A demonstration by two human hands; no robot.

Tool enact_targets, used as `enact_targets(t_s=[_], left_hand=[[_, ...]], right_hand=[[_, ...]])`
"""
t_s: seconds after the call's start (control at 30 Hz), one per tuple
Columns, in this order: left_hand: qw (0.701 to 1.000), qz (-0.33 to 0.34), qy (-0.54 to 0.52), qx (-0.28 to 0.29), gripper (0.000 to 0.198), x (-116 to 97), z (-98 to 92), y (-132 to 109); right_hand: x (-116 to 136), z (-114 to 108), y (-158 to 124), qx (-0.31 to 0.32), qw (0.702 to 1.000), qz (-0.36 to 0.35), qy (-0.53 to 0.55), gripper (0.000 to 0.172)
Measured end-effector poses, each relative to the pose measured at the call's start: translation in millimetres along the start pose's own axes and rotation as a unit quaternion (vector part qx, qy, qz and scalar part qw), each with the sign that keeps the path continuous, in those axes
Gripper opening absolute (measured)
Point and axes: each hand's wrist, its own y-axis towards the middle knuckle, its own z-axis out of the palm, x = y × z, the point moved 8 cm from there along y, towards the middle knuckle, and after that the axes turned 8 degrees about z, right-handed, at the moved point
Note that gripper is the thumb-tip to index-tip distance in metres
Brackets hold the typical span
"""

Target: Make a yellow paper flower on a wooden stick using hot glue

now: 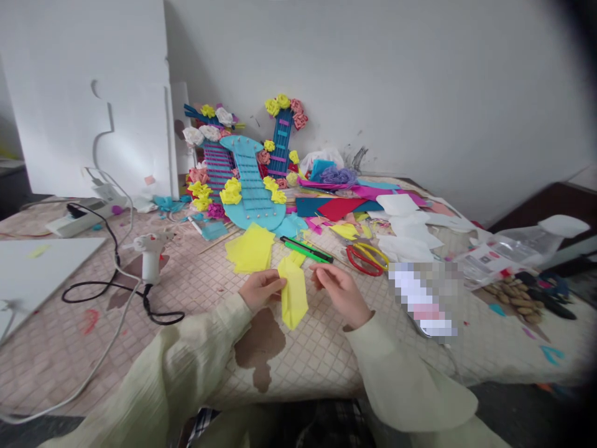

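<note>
Above the near tabletop (196,298): left hand (261,289) is pinching folded yellow paper (293,298) by its top, letting it hang free; right hand (340,292) is hovering half-curled beside, empty.

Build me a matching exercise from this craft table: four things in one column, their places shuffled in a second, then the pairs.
Things
1. glue gun
2. scissors
3. folded yellow paper
4. green knife

Places
A. pinched in the left hand
B. lying between the yellow sheets and the scissors
C. left of the left hand, with a black cord attached
D. flat on the table, right of the green knife

Pairs: 1-C, 2-D, 3-A, 4-B
</note>
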Motion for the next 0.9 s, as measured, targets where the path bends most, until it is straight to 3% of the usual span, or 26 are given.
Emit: enact_targets(t_s=[0.13,0.3,0.43,0.57,0.63,0.73,0.8,0.9], left_hand=[[0.997,0.02,0.072,-0.002,0.031,-5.6,-4.9,8.1],[0.985,0.038,0.163,0.045,0.027,-8.1,2.1,20.8],[0.973,0.056,0.22,0.05,0.031,-16.4,2.1,26.9],[0.957,0.087,0.275,0.003,0.034,-31.6,-13.4,11.7],[0.942,0.124,0.311,-0.009,0.034,-38.0,-18.3,-5.0],[0.873,0.238,0.425,-0.005,0.034,-47.0,-12.2,-32.6],[0.844,0.249,0.476,-0.01,0.034,-40.5,-9.8,-41.7],[0.826,0.243,0.508,-0.015,0.028,-29.4,-7.6,-41.5]], right_hand=[[18.1,-6.5,2.1,-0.011,0.977,-0.128,-0.168,0.024],[29.7,10.1,-10.1,-0.01,0.896,-0.278,-0.346,0.022],[24.8,16.0,-16.0,-0.02,0.844,-0.32,-0.431,0.019],[16.3,16.6,-22.7,-0.042,0.813,-0.319,-0.486,0.016],[11.7,18.0,-27.5,-0.042,0.805,-0.308,-0.505,0.015],[6.9,18.6,-34.0,-0.037,0.81,-0.289,-0.509,0.015],[5.4,16.7,-36.4,-0.037,0.823,-0.276,-0.495,0.014],[3.5,12.0,-36.5,-0.035,0.844,-0.26,-0.467,0.012]])
